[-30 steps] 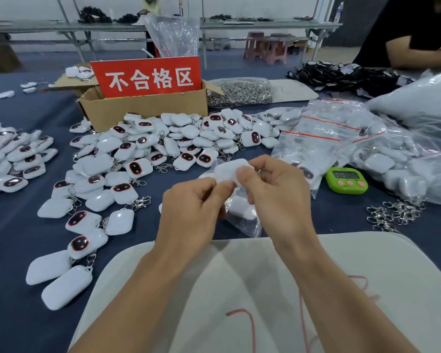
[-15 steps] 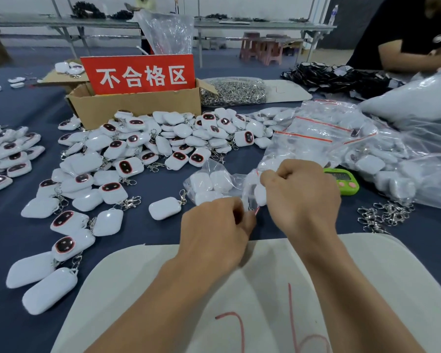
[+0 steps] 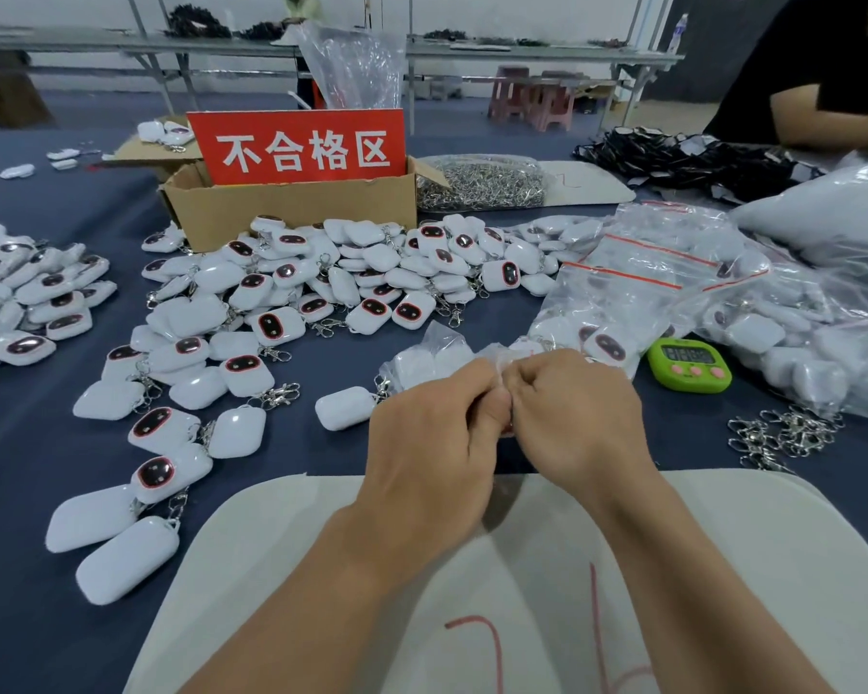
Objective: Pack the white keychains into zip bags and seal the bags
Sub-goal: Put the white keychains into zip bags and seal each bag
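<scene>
A clear zip bag (image 3: 432, 355) holding white keychains lies on the blue table just beyond my hands. My left hand (image 3: 437, 433) and my right hand (image 3: 572, 413) are pressed together, each pinching the bag's near edge; that edge is mostly hidden by my fingers. A loose white keychain (image 3: 344, 407) lies just left of my left hand. A large spread of white keychains (image 3: 322, 293), many with dark oval faces, covers the table ahead and to the left.
A cardboard box (image 3: 291, 212) with a red sign stands at the back. Filled bags (image 3: 672, 293) pile at right beside a green timer (image 3: 688, 365). Loose metal clasps (image 3: 782, 435) lie at right. A white board (image 3: 722, 568) is under my forearms. Another person's arm (image 3: 823, 122) at far right.
The bag came down from being held up to lying on the table. My hands lowered with it and closed together along its near edge.
</scene>
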Demonstrator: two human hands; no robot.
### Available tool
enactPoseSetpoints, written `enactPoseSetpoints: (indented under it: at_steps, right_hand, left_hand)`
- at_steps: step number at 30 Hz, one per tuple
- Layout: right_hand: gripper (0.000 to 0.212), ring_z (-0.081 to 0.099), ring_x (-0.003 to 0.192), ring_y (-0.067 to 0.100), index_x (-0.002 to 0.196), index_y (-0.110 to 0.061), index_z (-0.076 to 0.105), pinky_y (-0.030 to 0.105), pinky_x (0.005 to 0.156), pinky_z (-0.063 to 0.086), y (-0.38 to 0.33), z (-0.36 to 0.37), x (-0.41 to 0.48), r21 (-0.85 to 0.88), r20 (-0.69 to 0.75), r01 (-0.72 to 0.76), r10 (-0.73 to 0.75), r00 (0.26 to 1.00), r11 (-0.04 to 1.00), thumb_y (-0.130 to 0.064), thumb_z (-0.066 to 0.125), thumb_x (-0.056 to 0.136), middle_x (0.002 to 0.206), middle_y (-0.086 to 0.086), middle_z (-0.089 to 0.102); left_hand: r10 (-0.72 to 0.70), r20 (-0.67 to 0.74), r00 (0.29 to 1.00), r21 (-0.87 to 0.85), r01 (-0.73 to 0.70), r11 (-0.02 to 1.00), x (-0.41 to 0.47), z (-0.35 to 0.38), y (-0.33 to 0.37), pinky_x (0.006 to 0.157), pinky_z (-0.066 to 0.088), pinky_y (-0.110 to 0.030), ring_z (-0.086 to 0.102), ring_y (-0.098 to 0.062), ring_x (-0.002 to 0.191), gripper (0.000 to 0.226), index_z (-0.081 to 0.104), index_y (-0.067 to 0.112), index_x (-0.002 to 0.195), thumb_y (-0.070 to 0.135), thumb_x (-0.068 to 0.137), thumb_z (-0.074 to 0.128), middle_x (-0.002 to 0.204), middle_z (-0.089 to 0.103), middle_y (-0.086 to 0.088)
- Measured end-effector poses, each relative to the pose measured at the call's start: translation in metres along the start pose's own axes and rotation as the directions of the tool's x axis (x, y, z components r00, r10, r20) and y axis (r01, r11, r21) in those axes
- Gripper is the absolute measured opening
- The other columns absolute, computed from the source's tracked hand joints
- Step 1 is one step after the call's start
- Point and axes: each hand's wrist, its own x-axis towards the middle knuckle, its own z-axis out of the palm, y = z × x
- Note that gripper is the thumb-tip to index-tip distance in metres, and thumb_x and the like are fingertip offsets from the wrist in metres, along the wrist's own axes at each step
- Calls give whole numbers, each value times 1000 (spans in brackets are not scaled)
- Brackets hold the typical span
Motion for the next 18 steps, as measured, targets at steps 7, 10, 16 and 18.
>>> enactPoseSetpoints:
  at_steps: [7, 10, 16, 18]
  right_hand:
    - [26, 53, 76, 32, 66, -28, 59, 35, 76, 37, 3, -3, 2, 223, -390, -137, 217, 895, 965, -23, 57, 91, 57, -11, 46]
    - [17, 56, 69, 33, 71, -26, 63, 40, 74, 44, 1, -1, 0, 359, -512, 25, 175, 841, 933, -23, 58, 87, 48, -10, 46]
    - [30, 58, 98, 9, 110, -35, 79, 24, 93, 42, -7, 14, -5, 254, -116, 197, -172, 978, 947, -17, 68, 87, 102, -10, 65]
    - [33, 63, 104, 17, 118, -33, 77, 30, 99, 46, -9, 19, -6, 167, 45, 183, -193, 980, 969, -19, 66, 90, 110, -2, 72]
  left_hand:
    - [-165, -196, 967, 144, 195, 970, 11, -14, -10, 62, 42, -39, 48, -17, 62, 32, 62, 20, 74, 39, 96, 48, 57, 51, 6]
    - [-378, -334, 864, 231, 463, 856, 24, -34, -33, 65, 39, -34, 57, -20, 75, 19, 68, 33, 79, 29, 91, 54, 69, 64, 8]
    - [-573, -99, 814, 464, 547, 697, 29, -51, -55, 65, 32, -30, 52, -13, 84, 10, 68, 42, 77, 35, 74, 62, 88, 62, 20]
    - [-568, -56, 821, 480, 520, 706, 28, -50, -57, 70, 34, -32, 51, -12, 88, 11, 67, 44, 82, 37, 74, 63, 92, 59, 20]
